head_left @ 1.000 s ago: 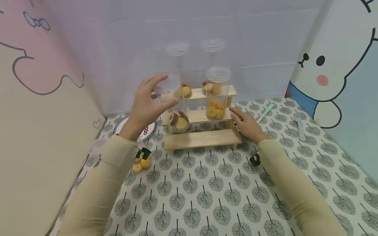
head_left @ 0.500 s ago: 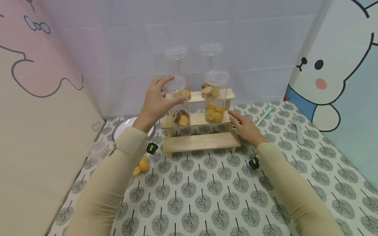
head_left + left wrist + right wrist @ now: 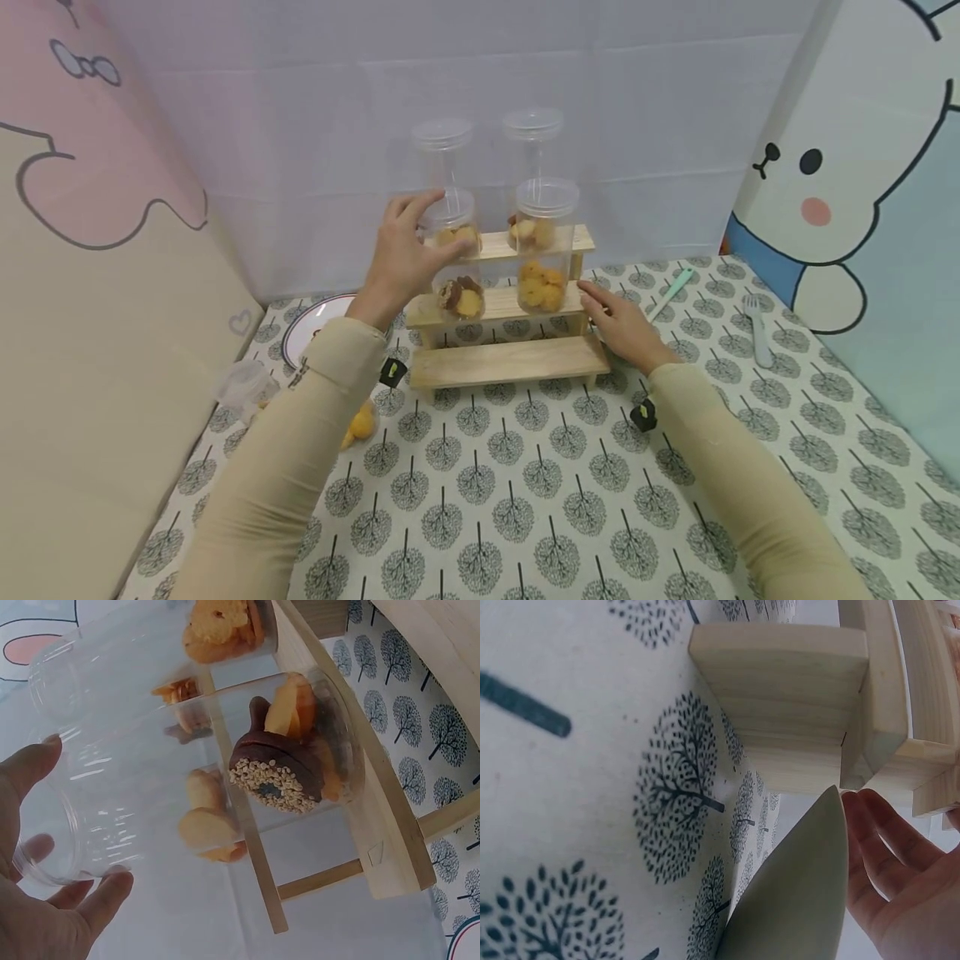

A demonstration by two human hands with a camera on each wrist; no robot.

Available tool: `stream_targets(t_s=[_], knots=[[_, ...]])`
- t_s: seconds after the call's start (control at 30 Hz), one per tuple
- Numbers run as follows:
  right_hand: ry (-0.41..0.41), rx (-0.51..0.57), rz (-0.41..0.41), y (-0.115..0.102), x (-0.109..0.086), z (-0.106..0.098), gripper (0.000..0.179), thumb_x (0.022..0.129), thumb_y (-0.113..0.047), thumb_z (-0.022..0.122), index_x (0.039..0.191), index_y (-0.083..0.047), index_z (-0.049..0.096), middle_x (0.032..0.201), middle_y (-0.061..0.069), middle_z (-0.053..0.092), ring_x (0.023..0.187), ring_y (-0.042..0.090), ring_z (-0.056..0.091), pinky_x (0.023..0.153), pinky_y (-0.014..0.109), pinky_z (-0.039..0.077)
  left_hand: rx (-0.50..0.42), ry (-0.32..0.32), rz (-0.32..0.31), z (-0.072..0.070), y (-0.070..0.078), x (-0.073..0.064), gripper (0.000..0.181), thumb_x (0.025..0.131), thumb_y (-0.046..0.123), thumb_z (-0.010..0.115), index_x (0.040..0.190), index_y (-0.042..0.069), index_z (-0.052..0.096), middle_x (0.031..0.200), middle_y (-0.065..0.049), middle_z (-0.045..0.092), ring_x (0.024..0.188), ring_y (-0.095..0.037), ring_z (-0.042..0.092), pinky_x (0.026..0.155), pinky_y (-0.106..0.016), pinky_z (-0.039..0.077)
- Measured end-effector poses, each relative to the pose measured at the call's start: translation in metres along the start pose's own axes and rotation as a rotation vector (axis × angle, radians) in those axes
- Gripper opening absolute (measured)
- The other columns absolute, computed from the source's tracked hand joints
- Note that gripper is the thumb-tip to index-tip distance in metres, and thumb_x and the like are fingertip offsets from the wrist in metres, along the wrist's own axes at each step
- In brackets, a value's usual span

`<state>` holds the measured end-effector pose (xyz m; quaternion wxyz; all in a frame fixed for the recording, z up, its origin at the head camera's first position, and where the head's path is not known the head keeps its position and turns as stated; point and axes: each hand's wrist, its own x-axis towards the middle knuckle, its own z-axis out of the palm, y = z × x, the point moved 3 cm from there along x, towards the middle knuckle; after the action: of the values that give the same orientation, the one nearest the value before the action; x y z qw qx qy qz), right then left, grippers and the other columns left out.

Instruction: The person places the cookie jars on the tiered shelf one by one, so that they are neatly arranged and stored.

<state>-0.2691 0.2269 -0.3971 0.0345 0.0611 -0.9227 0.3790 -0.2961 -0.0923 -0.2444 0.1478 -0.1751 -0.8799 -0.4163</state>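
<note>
My left hand [image 3: 401, 258] grips a clear lidded jar [image 3: 456, 205] near its top, thumb on one side and fingers on the other. The jar stands upright at the left of the middle shelf of a wooden three-step rack [image 3: 510, 362]. Inside it, a chocolate doughnut [image 3: 277, 772] with chopped nuts and yellow biscuits [image 3: 292, 709] show in the left wrist view. My right hand [image 3: 618, 329] touches the right end of the middle shelf with its fingertips. Beside it on that shelf is a second jar [image 3: 543, 250] of orange-yellow biscuits.
Two more jars [image 3: 444, 154] stand on the top shelf. A white plate [image 3: 300, 329] lies left, partly hidden by my left arm, near a clear container [image 3: 247, 387] and yellow pieces [image 3: 363, 422]. A green handle [image 3: 671, 293] and a fork [image 3: 759, 329] lie right.
My left hand and its jar have moved right and back, from tilted in front of the middle shelf to upright on it. The right hand stays at the rack's end.
</note>
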Motion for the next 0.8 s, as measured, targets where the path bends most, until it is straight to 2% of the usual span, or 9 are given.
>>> stream_targets(t_s=[0.23,0.5,0.67,0.8], knots=[[-0.004,0.014,-0.016,-0.0012,0.0031,0.0020,0.060,0.103,-0.061,0.032,0.157,-0.036,0.030,0.147,0.019,0.050,0.122,0.038,0.056,0.102,0.059,0.043,0.013,0.022,0.007,-0.0019,0.0007,-0.0023,0.081,0.081,0.041,0.083,0.150,0.024,0.045,0.146,-0.006,0.040,0.124,-0.023,0.048,0.101,-0.034,0.048],[-0.019,0.015,-0.011,-0.0011,0.0059,0.0042,0.059,0.103,-0.061,0.031,0.157,-0.037,0.029,0.152,0.018,0.045,0.125,0.039,0.053,0.106,0.062,0.039,0.032,0.018,-0.027,-0.0025,0.0006,-0.0041,0.081,0.083,0.041,0.081,0.152,0.027,0.042,0.149,-0.004,0.038,0.122,-0.023,0.049,0.099,-0.034,0.048],[-0.019,0.011,-0.012,-0.0005,0.0063,0.0045,0.059,0.103,-0.061,0.031,0.157,-0.037,0.028,0.147,0.019,0.050,0.121,0.037,0.056,0.103,0.061,0.041,0.046,-0.004,-0.043,-0.0018,0.0011,-0.0047,0.083,0.083,0.044,0.080,0.154,0.029,0.038,0.150,-0.005,0.036,0.121,-0.024,0.049,0.099,-0.039,0.048],[-0.021,0.018,-0.004,0.0002,0.0071,0.0054,0.059,0.103,-0.061,0.030,0.157,-0.039,0.028,0.144,0.017,0.053,0.118,0.035,0.057,0.100,0.060,0.044,0.077,-0.044,-0.053,-0.0069,-0.0002,-0.0087,0.097,0.081,0.052,0.079,0.158,0.036,0.024,0.154,-0.006,0.031,0.127,-0.027,0.047,0.102,-0.045,0.047]])
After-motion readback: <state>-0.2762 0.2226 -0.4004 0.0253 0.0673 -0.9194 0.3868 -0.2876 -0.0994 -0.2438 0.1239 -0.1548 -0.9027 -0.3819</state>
